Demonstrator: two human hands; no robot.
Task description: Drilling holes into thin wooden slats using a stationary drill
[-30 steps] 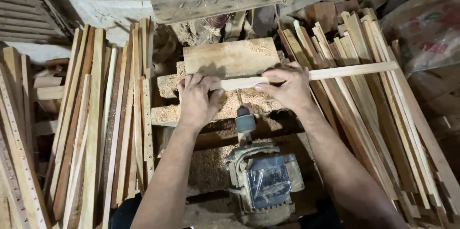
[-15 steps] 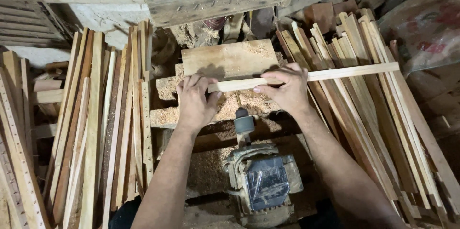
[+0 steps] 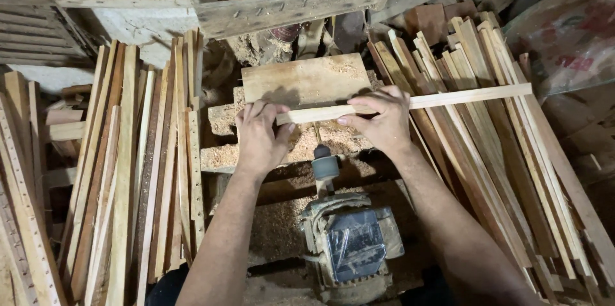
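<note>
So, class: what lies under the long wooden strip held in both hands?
Under the wooden strip lie a sawdust-covered block and slanted slats. The left hand and right hand hide whatever lies beneath them.

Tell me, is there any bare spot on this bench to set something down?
Little. The flat board beyond the wooden strip is bare. The sawdust-covered ledge beside the left hand is open too. Stacked slats crowd the left, another pile crowds the side past the right hand, and the motor fills the near middle.
</note>
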